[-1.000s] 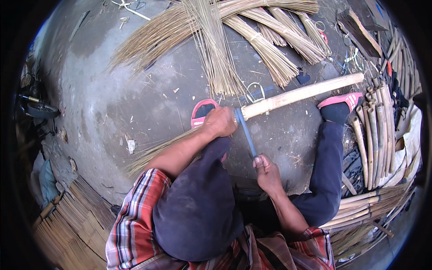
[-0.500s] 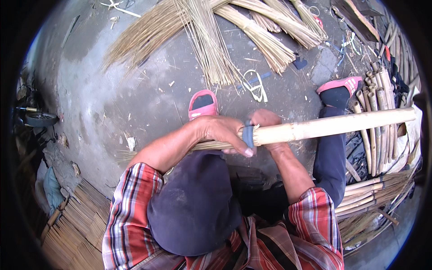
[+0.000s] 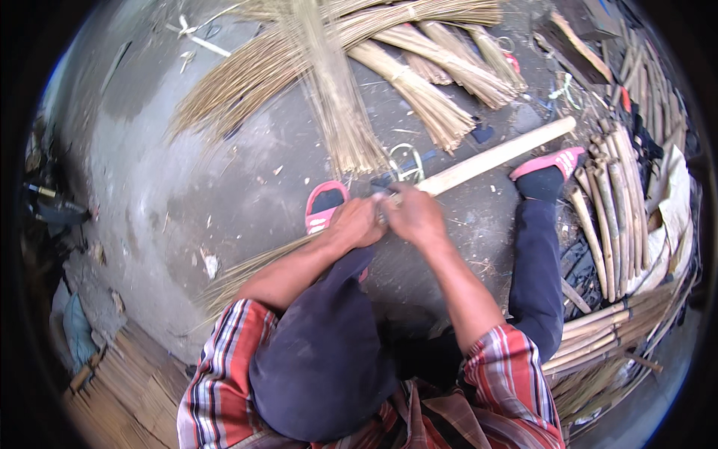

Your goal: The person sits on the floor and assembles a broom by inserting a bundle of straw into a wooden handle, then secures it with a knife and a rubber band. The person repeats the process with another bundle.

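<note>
Both hands meet at the near end of a pale bamboo pole (image 3: 493, 159) lying on the concrete floor (image 3: 187, 194): the left hand (image 3: 357, 222) is clenched round that end, the right hand (image 3: 415, 215) grasping it just beside. The pole runs away to the upper right. Beyond it fan bundles of thin bamboo splints (image 3: 336, 97); stacked bamboo canes (image 3: 613, 217) crowd its right; bare floor lies open to its left.

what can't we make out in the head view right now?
- Near end of the bamboo pole: hidden under the left hand and right hand.
- Any tool between the hands: covered by the fingers.
- Lap and lower body: blocked by the dark cap.
- Stacked canes at right: bent by the fisheye rim.
</note>
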{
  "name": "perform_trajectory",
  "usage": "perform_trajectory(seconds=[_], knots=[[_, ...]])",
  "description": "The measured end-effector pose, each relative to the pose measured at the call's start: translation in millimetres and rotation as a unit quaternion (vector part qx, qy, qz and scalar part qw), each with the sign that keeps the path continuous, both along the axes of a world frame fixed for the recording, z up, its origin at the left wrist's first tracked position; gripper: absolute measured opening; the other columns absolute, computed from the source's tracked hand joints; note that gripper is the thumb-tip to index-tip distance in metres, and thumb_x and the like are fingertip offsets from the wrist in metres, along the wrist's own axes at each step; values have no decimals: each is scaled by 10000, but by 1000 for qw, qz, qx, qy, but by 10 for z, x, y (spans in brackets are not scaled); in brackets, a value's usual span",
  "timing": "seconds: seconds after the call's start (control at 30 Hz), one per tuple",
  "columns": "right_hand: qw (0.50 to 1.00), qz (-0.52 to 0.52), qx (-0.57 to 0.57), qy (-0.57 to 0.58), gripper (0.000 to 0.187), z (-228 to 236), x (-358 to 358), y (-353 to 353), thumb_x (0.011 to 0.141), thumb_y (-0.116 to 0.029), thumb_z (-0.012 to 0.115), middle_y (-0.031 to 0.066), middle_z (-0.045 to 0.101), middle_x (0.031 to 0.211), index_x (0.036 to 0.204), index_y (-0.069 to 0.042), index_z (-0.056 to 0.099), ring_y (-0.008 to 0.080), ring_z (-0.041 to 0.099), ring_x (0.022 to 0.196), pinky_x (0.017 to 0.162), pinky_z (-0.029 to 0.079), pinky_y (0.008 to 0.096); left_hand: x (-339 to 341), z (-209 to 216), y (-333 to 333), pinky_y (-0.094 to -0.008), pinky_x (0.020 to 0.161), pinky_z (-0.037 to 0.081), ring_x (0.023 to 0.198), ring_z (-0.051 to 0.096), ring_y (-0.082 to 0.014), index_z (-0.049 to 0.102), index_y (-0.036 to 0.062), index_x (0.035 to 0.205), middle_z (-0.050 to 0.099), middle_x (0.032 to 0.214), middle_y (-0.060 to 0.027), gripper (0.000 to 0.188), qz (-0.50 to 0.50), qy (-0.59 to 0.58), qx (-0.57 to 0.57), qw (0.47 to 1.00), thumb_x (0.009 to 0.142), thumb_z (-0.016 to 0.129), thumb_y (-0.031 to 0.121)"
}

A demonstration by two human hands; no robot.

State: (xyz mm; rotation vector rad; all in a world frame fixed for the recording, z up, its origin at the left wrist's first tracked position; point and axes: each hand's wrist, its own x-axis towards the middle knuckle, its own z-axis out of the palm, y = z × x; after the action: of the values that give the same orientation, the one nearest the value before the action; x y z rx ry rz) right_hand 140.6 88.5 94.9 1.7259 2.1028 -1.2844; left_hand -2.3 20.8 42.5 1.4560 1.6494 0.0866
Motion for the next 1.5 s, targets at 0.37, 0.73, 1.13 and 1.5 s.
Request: perform_trajectory(seconds=[0.37,0.73,1.13,1.5], knots=[[900,-298,-198,249,431,-27,343,-630,1137,-351,514,35,690,751,1005,8,715,121,638,650,616,510,334,56,-105,-99,-577,754,559,858,723,-492,588,43,1161,730,860,-257,379,20,6,2,1000,846,729,202],[976,-129,-120,130,211,280,794,-1020,1120,-207,532,155,641,773,1012,-50,624,313,669,727,715,511,427,46,22,-2,-561,866,588,974,727,-500,655,-2,1167,750,960,-305,412,48,33,-17,998,855,756,247],[962,16,164,218,189,-518,822,-595,869,-7,719,187,714,849,1054,-29,684,420,703,806,738,563,479,-114,641,121,-299,605,500,654,624,-105,748,7,1004,663,743,-23,283,1,-429,-299,853,833,855,206],[999,19,-38,6,343,210,572,-42,1085,-299,557,174,774,834,1148,-10,732,387,764,805,775,562,518,-82,378,154,-557,890,570,999,730,-482,664,-13,1166,749,1007,-290,558,1,-43,-37,998,833,845,397]])
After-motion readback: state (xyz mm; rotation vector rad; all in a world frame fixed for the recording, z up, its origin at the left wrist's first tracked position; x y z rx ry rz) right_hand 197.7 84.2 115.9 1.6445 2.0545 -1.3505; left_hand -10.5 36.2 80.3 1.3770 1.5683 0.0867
